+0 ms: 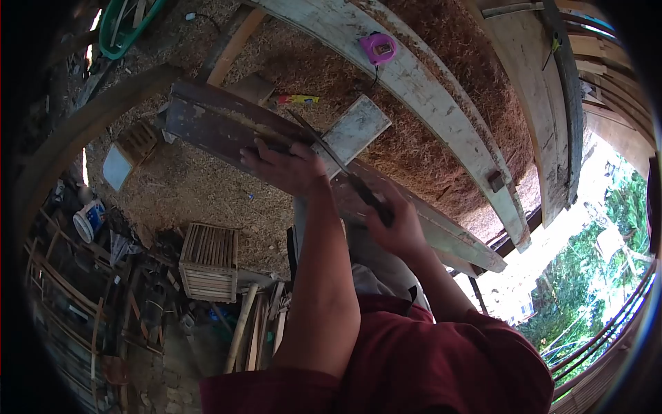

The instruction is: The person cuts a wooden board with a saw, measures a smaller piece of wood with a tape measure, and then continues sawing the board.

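Observation:
My left hand [288, 169] lies over a dark plank [207, 121], its fingers around a narrow strip of wood [252, 124] that runs along the plank. The strip's near end is hidden under the hand. My right hand [398, 222] is closed on the dark handle of a long-bladed knife [334, 155]. The blade points up and to the left, passing just right of my left hand. Behind the blade, a pale flat block [358, 134] sits across the plank.
A pink tape measure [378, 48] rests on a long curved board [441, 103]. Past the plank lies a red and yellow tube [298, 100]. A slatted wooden crate [209, 262] stands on the shavings-strewn floor, with a green basin [131, 31] at upper left.

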The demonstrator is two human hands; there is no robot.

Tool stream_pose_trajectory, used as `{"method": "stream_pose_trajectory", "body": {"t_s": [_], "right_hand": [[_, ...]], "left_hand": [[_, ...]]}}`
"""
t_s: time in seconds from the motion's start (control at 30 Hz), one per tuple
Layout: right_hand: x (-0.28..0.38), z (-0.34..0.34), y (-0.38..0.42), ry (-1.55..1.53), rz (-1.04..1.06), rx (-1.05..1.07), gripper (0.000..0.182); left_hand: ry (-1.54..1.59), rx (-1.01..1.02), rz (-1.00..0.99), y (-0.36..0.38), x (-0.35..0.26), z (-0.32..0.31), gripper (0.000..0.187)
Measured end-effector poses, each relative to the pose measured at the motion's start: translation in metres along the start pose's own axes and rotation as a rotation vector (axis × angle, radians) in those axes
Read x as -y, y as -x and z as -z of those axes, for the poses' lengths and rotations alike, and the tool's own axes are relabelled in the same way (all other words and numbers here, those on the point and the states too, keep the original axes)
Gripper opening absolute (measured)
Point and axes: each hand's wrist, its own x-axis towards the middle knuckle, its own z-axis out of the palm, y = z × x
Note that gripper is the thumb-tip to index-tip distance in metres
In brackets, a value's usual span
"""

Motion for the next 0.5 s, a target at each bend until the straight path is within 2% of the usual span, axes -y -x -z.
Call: {"method": "stream_pose_trajectory", "body": {"t_s": [0.07,0.1,0.2,0.23,0.33,0.4,0.5], "right_hand": [[-0.012,0.018,0.04,-0.004,0.069,-0.019,0.045],[-0.01,0.026,0.059,-0.084,0.011,-0.006,0.04],[-0.013,0.012,0.035,0.041,0.038,-0.023,0.047],[-0.009,-0.004,0.008,0.039,0.132,-0.104,0.046],[0.005,-0.004,-0.009,-0.057,-0.077,0.04,0.044],[-0.006,0.012,0.041,-0.07,-0.009,-0.011,0.042],[-0.01,0.019,0.052,-0.056,0.052,-0.033,0.043]], "left_hand": [[-0.008,-0.002,-0.002,-0.001,-0.002,-0.004,0.07],[-0.02,-0.004,-0.004,0.0,-0.001,-0.005,0.07],[-0.034,-0.015,-0.014,0.001,0.0,-0.004,0.069],[-0.032,-0.017,-0.021,0.002,-0.001,-0.002,0.069],[-0.026,-0.004,0.007,0.0,-0.002,-0.001,0.068],[-0.036,0.011,0.0,0.004,0.002,0.004,0.068],[-0.057,0.014,-0.011,0.001,-0.001,0.001,0.068]]}}
